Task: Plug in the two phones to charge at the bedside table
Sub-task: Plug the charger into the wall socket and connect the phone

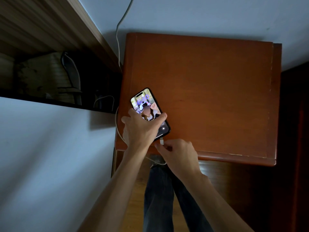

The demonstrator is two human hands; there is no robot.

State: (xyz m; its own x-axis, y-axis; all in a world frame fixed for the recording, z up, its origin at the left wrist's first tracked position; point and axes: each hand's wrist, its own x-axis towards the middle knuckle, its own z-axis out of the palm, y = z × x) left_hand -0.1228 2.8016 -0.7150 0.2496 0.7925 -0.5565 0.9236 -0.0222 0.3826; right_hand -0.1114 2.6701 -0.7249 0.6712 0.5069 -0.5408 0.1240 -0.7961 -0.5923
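Note:
One black phone (pixel 144 102) with a lit screen lies near the front left corner of the reddish-brown bedside table (pixel 209 84). My left hand (pixel 142 129) presses down over the phone's lower half, fingers spread across its sides. My right hand (pixel 177 156) pinches the white plug of a charging cable (pixel 161 141) at the phone's bottom edge; the plug sits at the port. The white cable loops off the table's left edge (pixel 117 126). A second phone is not in view.
Another pale cable (pixel 118 39) runs down the wall behind the table's back left corner. A bed with light sheets (pixel 50 156) lies to the left, and a dark gap with stored items (pixel 63 77) sits beyond it. My legs stand on the wooden floor below.

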